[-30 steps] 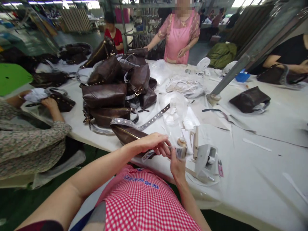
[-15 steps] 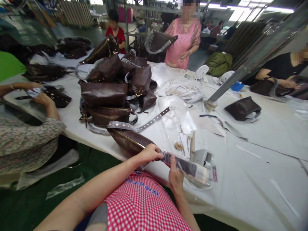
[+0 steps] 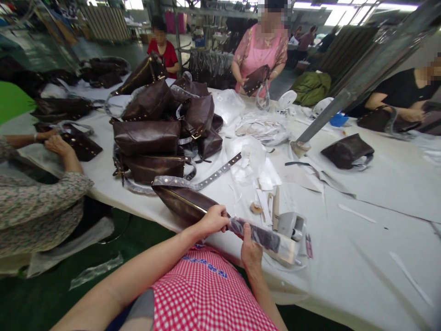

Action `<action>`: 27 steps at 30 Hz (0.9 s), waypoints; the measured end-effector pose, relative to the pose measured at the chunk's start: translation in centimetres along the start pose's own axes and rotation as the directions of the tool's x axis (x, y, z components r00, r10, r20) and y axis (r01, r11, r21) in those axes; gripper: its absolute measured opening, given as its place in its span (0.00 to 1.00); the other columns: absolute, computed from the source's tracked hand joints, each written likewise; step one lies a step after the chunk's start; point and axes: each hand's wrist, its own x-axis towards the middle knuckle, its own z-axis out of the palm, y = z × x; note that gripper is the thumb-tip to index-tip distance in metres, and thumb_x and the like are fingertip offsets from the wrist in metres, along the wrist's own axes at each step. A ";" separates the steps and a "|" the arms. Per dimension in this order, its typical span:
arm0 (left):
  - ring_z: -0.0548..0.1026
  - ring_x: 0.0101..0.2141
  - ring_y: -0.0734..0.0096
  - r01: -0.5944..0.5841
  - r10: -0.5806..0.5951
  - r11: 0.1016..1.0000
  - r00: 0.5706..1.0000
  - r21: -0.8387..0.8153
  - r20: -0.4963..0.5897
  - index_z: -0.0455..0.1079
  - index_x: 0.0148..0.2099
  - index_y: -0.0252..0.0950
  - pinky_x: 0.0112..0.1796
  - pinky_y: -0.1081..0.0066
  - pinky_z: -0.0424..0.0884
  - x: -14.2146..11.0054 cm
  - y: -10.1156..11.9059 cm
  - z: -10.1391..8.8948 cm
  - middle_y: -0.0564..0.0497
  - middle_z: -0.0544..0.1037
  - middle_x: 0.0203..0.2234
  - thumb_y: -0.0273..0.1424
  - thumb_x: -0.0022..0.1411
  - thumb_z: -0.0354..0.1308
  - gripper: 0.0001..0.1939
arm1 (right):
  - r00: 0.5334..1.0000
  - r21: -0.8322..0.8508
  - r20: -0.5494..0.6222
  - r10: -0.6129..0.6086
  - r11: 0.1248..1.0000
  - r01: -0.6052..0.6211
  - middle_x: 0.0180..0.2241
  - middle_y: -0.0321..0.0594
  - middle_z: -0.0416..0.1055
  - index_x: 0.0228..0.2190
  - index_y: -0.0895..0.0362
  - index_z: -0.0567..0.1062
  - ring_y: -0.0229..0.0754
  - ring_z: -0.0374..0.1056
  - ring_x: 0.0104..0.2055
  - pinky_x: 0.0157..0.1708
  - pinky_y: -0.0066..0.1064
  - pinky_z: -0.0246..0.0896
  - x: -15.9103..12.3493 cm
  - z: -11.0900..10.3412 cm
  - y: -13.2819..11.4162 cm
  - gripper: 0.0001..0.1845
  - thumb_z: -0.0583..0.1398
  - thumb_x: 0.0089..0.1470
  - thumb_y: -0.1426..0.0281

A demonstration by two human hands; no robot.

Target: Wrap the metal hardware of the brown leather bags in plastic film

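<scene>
A dark brown leather handbag (image 3: 182, 201) lies at the table's near edge, its gold zipper facing up. From its far end runs a studded strap (image 3: 217, 174) wrapped in clear film. My left hand (image 3: 216, 219) is closed, pinching the near end of a dark strap (image 3: 262, 235) covered in clear plastic, beside the bag's right end. My right hand (image 3: 251, 250) grips this covered strap from below, thumb pressed on top. Its right part lies over a pale strip, close to a grey tape dispenser (image 3: 291, 225). My left fingertips partly hide the strap's end.
Several brown handbags (image 3: 148, 135) are piled at the left. Plastic bags (image 3: 263, 128) and paper scraps lie mid-table. A metal post (image 3: 327, 110) slants up at the right, near another bag (image 3: 347, 151). Co-workers handle bags at the left (image 3: 58, 143), across (image 3: 258, 59) and right (image 3: 396, 99).
My hands stay almost in place on the strap. The co-worker across has lowered a bag and now holds it with both hands. White material has left the left co-worker's hands.
</scene>
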 end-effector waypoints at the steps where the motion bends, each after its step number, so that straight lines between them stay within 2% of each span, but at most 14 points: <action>1: 0.63 0.13 0.81 0.017 -0.017 1.000 1.000 -0.022 0.014 0.57 0.23 0.36 0.18 0.79 0.56 0.1 0.0 0.0 0.58 0.67 0.12 0.20 0.47 0.53 0.09 | 1.000 -0.006 -0.001 0.004 1.000 -0.004 0.48 0.47 0.75 0.44 0.57 0.78 0.56 0.63 0.58 0.60 0.46 0.50 0.0 0.0 0.0 0.36 0.48 0.53 0.43; 5: 0.66 0.15 0.79 0.072 -0.059 0.986 0.994 -0.149 0.095 0.60 0.31 0.35 0.17 0.80 0.58 0.1 -0.1 -0.3 0.57 0.71 0.15 0.21 0.46 0.56 0.10 | 1.000 -0.008 -0.015 0.001 1.000 -0.001 0.45 0.46 0.76 0.42 0.56 0.79 0.55 0.63 0.58 0.60 0.45 0.52 -0.1 -0.1 0.2 0.35 0.49 0.54 0.44; 8: 0.62 0.13 0.82 0.067 -0.052 0.983 0.995 -0.171 0.086 0.59 0.33 0.35 0.16 0.81 0.56 0.2 -0.2 -0.2 0.60 0.69 0.15 0.20 0.43 0.59 0.14 | 1.000 0.004 -0.028 0.010 1.000 -0.010 0.43 0.46 0.77 0.41 0.57 0.79 0.53 0.64 0.57 0.59 0.42 0.54 -0.1 -0.1 0.2 0.34 0.49 0.53 0.44; 12: 0.64 0.16 0.81 -0.012 0.013 0.999 0.999 -0.051 0.032 0.59 0.31 0.35 0.19 0.81 0.58 0.7 -0.3 0.1 0.62 0.67 0.14 0.17 0.40 0.57 0.15 | 0.997 0.017 -0.019 0.079 0.997 -0.079 0.46 0.47 0.76 0.42 0.60 0.79 0.52 0.63 0.58 0.61 0.40 0.50 -0.3 0.0 0.1 0.38 0.49 0.52 0.42; 16: 0.66 0.18 0.79 -0.064 0.063 0.996 0.998 0.069 0.017 0.61 0.30 0.35 0.20 0.80 0.59 0.8 -0.3 0.3 0.62 0.67 0.15 0.18 0.41 0.58 0.13 | 0.997 0.048 0.008 0.072 0.996 -0.072 0.49 0.47 0.74 0.43 0.61 0.78 0.52 0.62 0.59 0.64 0.40 0.44 -0.5 0.1 -0.1 0.40 0.48 0.51 0.41; 22: 0.69 0.21 0.76 -0.066 0.071 0.954 0.998 0.291 -0.004 0.67 0.32 0.33 0.22 0.78 0.61 0.3 0.0 0.0 0.58 0.70 0.18 0.21 0.44 0.59 0.09 | 0.988 0.013 0.030 0.152 0.988 -0.153 0.48 0.49 0.75 0.42 0.60 0.79 0.54 0.62 0.59 0.63 0.42 0.46 -0.4 0.0 0.6 0.41 0.48 0.50 0.40; 27: 0.68 0.23 0.74 -0.062 0.074 0.910 0.997 0.411 -0.012 0.71 0.26 0.32 0.25 0.76 0.60 0.5 -0.2 -0.8 0.56 0.70 0.16 0.23 0.45 0.57 0.03 | 0.999 0.031 0.024 0.044 0.998 -0.045 0.49 0.49 0.74 0.45 0.62 0.78 0.52 0.61 0.59 0.64 0.41 0.44 -0.4 -0.4 0.4 0.41 0.47 0.52 0.41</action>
